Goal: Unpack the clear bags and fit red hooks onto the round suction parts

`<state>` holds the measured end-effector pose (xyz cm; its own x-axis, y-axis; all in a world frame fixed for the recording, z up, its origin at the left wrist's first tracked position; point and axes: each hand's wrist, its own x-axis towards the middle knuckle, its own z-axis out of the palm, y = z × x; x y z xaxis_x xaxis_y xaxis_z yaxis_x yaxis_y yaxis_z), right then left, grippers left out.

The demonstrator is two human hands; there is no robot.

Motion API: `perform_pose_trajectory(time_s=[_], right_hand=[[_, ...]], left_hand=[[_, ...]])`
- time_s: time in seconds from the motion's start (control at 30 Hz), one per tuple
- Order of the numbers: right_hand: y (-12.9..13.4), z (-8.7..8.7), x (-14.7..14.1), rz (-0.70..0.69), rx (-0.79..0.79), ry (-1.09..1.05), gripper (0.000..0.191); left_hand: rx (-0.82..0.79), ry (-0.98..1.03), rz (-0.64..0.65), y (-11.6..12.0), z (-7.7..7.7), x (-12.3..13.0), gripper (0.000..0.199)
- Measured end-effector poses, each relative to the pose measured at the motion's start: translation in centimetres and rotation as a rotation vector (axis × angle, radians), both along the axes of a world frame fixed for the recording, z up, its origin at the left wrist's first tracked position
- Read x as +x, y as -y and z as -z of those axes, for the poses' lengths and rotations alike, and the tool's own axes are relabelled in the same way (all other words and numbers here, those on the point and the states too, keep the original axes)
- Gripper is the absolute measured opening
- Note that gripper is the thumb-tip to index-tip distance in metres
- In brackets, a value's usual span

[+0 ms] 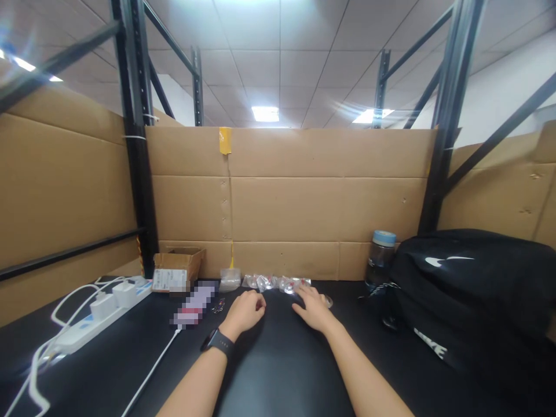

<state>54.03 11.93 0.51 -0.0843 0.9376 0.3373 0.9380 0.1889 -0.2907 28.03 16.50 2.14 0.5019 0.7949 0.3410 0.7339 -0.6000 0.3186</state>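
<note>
My left hand (245, 313), with a dark watch on its wrist, is over the black table (278, 370), fingers curled inward; whether it holds anything is hidden. My right hand (313, 307) has its fingers spread, their tips at the right end of a row of small clear plastic packets (266, 282) with some red and silvery contents. Beside that hand a small round clear item (329, 301) shows in part. A stack of clear bags (230, 280) stands left of the row. Small metallic pieces (218, 306) lie left of my left hand.
At the left are an open cardboard box (177, 270), a blurred phone (196, 303) on a white cable and a white power strip (104, 315) with plugs. A blue-lidded bottle (380, 258) and a large black bag (473, 301) stand at the right. Cardboard walls (286, 202) enclose the table.
</note>
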Motion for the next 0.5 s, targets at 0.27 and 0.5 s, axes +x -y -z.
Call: perform_pose_trajectory(time_s=[0.27, 0.5], right_hand=[[0.3, -0.5, -2.0, -0.081, -0.076, -0.037, 0.040], [0.8, -1.2, -1.6, -0.031, 0.061, 0.000, 0.050]], left_hand=[[0.022, 0.031, 0.037, 0.4, 0.2, 0.8, 0.015], [0.034, 0.105, 0.091, 0.6, 0.3, 1.4, 0.019]])
